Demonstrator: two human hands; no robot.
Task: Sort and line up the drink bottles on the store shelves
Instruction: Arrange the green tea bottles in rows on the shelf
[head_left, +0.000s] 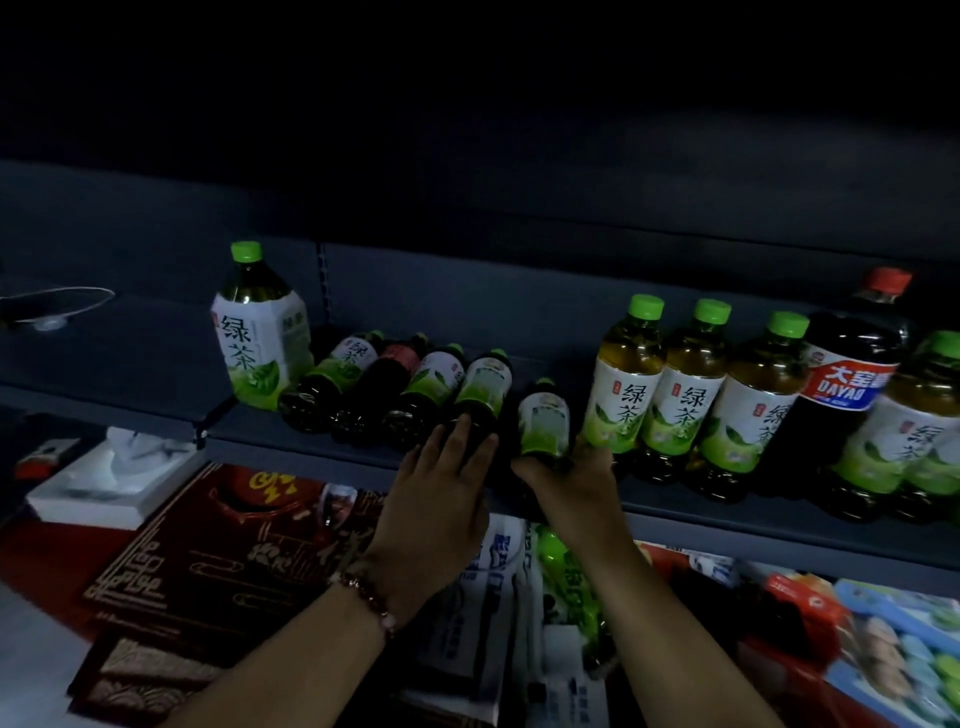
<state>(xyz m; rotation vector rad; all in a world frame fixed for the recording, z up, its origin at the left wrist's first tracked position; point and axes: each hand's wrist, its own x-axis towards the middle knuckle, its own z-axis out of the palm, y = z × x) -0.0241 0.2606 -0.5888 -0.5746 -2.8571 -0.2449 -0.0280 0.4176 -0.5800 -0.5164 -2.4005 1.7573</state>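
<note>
four green tea bottles (626, 374) standing right, five lying, one large green tea bottle (257, 332), one dayao bottle (847, 384).

Both forearms reach forward and up from the bottom edge of the view, bare, converging toward the middle. The left hand (441, 483) lies palm-down with fingers straight and slightly spread, their tips resting on a lying bottle (480, 397). A beaded bracelet (366, 597) circles the left wrist. The right hand (563, 475) is turned thumb-side up, its fingers and thumb curled round the base of another bottle (544, 423) in a firm grip. The two hands sit just beside each other, nearly touching.
</note>
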